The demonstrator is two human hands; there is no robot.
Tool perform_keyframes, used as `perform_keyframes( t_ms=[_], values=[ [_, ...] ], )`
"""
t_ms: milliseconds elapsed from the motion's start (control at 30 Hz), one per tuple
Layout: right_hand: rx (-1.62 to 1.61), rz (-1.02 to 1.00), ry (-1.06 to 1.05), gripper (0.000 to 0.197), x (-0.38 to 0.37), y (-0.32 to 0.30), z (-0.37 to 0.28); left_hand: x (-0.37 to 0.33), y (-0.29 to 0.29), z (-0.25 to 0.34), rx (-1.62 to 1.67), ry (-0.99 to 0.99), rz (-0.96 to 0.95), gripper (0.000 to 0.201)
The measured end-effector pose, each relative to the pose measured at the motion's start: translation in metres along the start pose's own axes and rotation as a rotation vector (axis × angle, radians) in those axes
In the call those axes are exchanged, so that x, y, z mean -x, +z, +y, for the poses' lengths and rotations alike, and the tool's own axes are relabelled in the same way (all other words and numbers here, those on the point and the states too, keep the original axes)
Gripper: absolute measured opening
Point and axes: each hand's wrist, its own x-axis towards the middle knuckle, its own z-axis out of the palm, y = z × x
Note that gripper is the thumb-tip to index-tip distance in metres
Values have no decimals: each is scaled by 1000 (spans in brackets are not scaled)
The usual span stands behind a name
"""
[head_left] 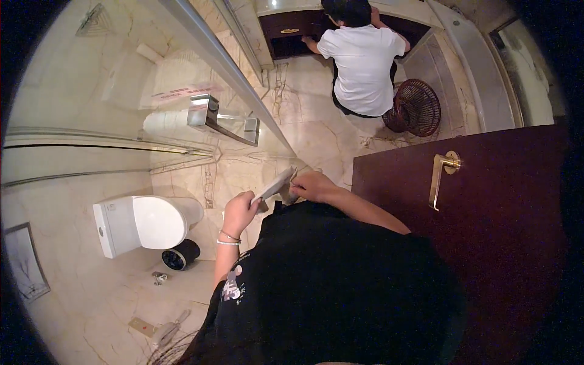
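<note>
In front of my dark top, a light grey cloth (pixel 277 184) stretches between my two hands. My left hand (pixel 240 212), with bracelets at the wrist, pinches its near left end. The fingers of my right hand (pixel 312 185) are closed on the other end, where the cloth bunches up. A metal-edged glass panel (pixel 243 82) comes down close beyond the cloth.
A white toilet (pixel 161 222) and a black bin (pixel 181 254) stand at left. A chrome bracket (pixel 213 118) sits beyond my left hand. To the right is a dark red door (pixel 486 201) with a brass handle (pixel 437 179). Ahead, a person (pixel 360 64) crouches at a dark cabinet beside a wicker basket (pixel 420 106).
</note>
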Motion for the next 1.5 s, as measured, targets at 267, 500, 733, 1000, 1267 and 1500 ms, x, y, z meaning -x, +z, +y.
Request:
perform_keyframes(
  t_ms=[267,500,733,1000,1267,1500],
  values=[
    [16,1,-22,28,-2,1,2,-1,1,0,30,-17,-13,21],
    [22,1,-17,28,-4,-1,1,-2,2,-2,29,-40,-19,22],
    [-8,33,-36,24,-6,-2,0,-2,1,-4,39,-10,35,21],
    [21,62,-66,24,-11,6,9,-3,0,-5,22,-6,43,21],
    [23,84,-92,22,-15,8,12,-4,0,-12,14,-9,42,21],
    [-29,139,-39,22,-17,0,9,-4,-3,-16,-5,5,63,18]
  ],
)
